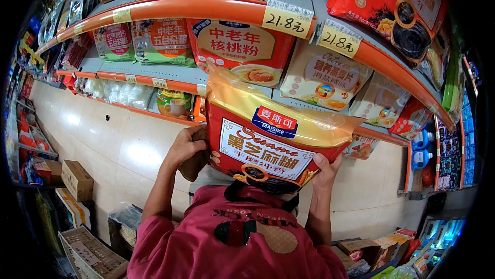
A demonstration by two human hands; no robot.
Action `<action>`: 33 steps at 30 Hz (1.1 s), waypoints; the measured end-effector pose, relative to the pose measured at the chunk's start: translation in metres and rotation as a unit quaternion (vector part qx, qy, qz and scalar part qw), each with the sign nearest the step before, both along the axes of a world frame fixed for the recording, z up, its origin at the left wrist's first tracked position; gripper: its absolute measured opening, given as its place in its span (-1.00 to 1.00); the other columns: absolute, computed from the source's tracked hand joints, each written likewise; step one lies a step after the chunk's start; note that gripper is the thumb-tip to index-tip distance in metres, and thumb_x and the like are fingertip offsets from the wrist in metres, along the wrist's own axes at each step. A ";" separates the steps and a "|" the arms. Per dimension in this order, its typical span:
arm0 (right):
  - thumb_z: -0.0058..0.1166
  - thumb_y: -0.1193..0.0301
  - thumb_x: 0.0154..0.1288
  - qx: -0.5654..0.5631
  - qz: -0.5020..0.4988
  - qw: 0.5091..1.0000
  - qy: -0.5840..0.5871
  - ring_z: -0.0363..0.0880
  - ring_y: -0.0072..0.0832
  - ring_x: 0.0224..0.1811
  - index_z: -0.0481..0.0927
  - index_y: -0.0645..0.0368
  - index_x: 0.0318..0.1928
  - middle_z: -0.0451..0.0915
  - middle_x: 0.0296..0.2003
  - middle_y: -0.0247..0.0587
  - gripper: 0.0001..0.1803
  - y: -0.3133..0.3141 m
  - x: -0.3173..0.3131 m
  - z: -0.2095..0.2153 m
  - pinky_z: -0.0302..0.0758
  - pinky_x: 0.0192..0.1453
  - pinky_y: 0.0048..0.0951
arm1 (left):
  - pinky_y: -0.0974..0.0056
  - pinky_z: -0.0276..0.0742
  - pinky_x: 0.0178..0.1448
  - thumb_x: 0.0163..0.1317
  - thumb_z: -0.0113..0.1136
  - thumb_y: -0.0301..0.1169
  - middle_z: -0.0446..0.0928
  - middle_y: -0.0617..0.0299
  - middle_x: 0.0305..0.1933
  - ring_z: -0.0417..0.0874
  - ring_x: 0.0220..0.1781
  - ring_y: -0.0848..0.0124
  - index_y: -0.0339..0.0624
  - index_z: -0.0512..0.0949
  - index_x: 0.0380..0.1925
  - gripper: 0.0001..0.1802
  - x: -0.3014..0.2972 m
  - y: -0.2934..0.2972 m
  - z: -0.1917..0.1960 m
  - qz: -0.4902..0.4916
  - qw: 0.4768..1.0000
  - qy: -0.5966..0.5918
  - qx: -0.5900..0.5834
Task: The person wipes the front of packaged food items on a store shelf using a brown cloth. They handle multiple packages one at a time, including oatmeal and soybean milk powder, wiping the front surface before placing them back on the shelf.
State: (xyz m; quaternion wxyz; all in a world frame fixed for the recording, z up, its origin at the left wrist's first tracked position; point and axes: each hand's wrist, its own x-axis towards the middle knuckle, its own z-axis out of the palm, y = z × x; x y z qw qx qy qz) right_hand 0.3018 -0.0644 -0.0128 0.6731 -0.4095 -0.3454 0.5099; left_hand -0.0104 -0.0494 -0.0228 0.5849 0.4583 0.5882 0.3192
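Observation:
A large red and gold bag of sesame paste powder [268,134] is held up in front of my chest, its printed front facing up. My right hand [325,171] is closed on the bag's lower right side, with the thumb on the front. At the bag's left edge, my left hand [188,147] is closed around a brown cloth [195,164] that hangs down from it. Some fingertips show against the bag's lower left edge. The bag hides the rest of that hand's grip.
Shelves with orange price rails [206,10] stand just ahead, holding a red bag [242,47], a pale oatmeal bag [325,75] and other packages. Cardboard boxes [77,180] and a wicker basket [90,253] sit on the floor at left. Blue bottles [422,159] stand at right.

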 end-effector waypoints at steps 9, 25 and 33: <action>0.28 0.45 -0.25 0.009 -0.008 1.000 0.009 0.44 -0.39 -0.10 0.26 0.32 0.03 0.44 -0.11 -0.15 -0.26 0.001 -0.004 0.007 0.38 0.00 -0.43 | 0.34 0.39 0.01 -0.23 -0.06 -0.65 0.52 0.16 -0.19 0.52 -0.12 0.39 -0.39 0.36 -0.05 -0.44 -0.007 0.001 -0.018 -0.062 0.997 -0.041 0.033; 0.27 0.33 -0.15 0.242 0.165 0.918 -0.267 0.40 -0.23 -0.07 0.32 0.18 -0.13 0.45 -0.15 0.00 -0.45 0.028 0.011 -0.004 0.35 0.01 -0.26 | 0.35 0.41 -0.07 -0.05 0.17 -0.38 0.52 0.19 -0.19 0.49 -0.17 0.44 -0.35 0.45 -0.20 -0.62 -0.036 -0.032 -0.078 -0.019 0.888 0.376 0.265; 0.32 0.25 -0.29 0.282 0.197 0.860 -0.377 0.30 -0.11 0.04 0.37 0.02 -0.13 0.42 -0.10 -0.14 -0.39 -0.015 0.019 0.003 0.19 0.09 -0.06 | 0.38 0.32 0.09 -0.06 0.22 -0.41 0.43 0.15 0.01 0.43 0.00 0.45 -0.40 0.32 0.01 -0.41 -0.050 -0.040 -0.012 -0.128 0.990 -0.056 0.007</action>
